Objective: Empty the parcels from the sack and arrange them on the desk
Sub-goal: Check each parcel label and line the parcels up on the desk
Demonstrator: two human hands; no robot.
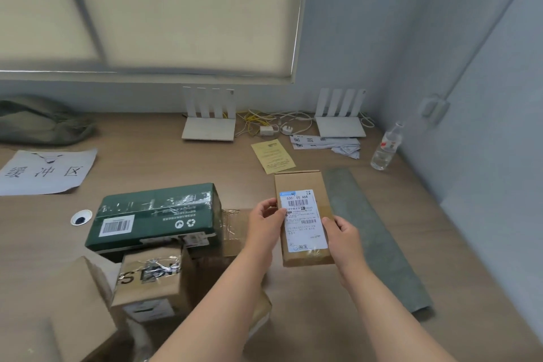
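A narrow brown cardboard parcel point(299, 182) with a white shipping label lies lengthwise on the wooden desk point(164, 164). My left hand point(266, 222) grips its left edge and my right hand point(342, 233) grips its right edge near the label. Left of it sits a dark green taped box point(155, 214), with a small flat taped parcel point(235, 229) between them. In front of the green box stands a brown parcel with black lettering point(150, 279), and a larger brown box point(79, 311) sits at the lower left. The olive green sack point(41, 120) lies crumpled at the far left.
Two white routers point(210, 123) point(340, 123) with tangled cables stand at the back by the wall. A yellow slip point(273, 156), white paper strips point(326, 144) and a plastic bottle point(386, 147) lie behind the parcel. A grey-green mat point(379, 244) runs along the right. A printed sheet point(47, 170) lies at left.
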